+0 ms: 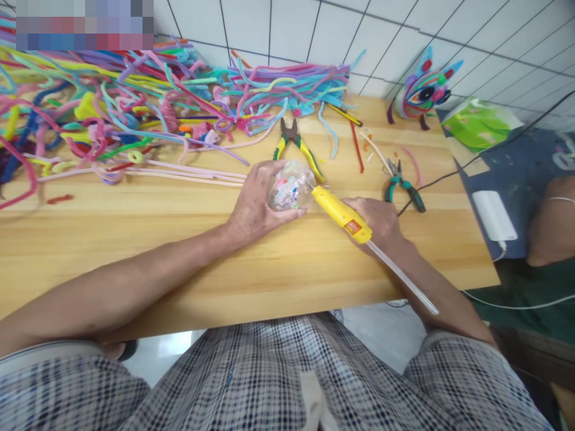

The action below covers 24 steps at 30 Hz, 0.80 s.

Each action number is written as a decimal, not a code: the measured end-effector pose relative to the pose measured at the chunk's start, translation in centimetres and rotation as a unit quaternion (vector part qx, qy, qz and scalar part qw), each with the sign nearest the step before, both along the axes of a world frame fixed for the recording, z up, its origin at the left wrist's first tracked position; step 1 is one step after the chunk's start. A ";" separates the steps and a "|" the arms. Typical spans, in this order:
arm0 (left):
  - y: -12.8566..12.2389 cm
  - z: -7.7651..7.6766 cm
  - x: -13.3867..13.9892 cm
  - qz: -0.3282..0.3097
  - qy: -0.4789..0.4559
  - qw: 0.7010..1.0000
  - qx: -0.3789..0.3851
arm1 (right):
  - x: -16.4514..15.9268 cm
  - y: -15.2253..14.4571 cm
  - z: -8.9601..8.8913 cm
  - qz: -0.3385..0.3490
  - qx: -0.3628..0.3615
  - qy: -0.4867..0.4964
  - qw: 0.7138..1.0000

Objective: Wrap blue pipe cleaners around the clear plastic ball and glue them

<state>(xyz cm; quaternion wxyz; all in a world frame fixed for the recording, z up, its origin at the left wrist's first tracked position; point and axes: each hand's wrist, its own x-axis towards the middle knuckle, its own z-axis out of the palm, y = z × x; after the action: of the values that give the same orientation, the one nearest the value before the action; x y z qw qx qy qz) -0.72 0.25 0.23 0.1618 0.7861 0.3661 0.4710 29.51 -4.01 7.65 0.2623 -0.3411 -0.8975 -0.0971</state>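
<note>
My left hand (256,206) is wrapped round a clear plastic ball (291,190) with bits of white, red, blue and green showing inside it. In my right hand (377,218) is a yellow hot glue gun (339,211), its nozzle at the right side of the ball; whether the tip touches cannot be made out. A clear glue stick (402,278) sticks out of the gun's rear end. Just behind the ball lie pliers with yellow-green handles (294,146), partly hidden by it. Green-handled pliers (402,187) rest to the right of my right hand.
Heaps of colourful pipe cleaners (135,114) cover the back left of the wooden table (179,287). A decorated figure with pointed ears (422,93) stands at the back right, near a green bag (478,123). A black cord (485,157) crosses the right side, where another person's arm (554,221) shows.
</note>
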 end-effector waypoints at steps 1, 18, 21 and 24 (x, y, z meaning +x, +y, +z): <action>0.0 0.0 0.0 0.000 0.001 1.000 0.002 | 0.1 0.1 0.0 0.002 0.006 0.000 1.000; -0.1 0.2 -0.2 0.003 0.017 1.000 -0.008 | 0.3 0.2 -0.2 -0.001 0.013 -0.003 1.000; 0.0 0.0 -0.2 0.007 0.006 1.000 -0.012 | 0.5 0.1 -0.6 -0.012 -0.016 -0.003 1.000; 0.0 -0.2 -0.1 0.015 -0.002 1.000 -0.011 | 0.5 -0.1 -0.8 0.016 -0.025 0.015 0.999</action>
<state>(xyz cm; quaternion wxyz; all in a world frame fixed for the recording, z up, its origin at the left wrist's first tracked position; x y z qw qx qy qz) -0.79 0.27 0.00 0.1642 0.7774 0.3830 0.4712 29.96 -4.07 6.85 0.2686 -0.3351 -0.9008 -0.0649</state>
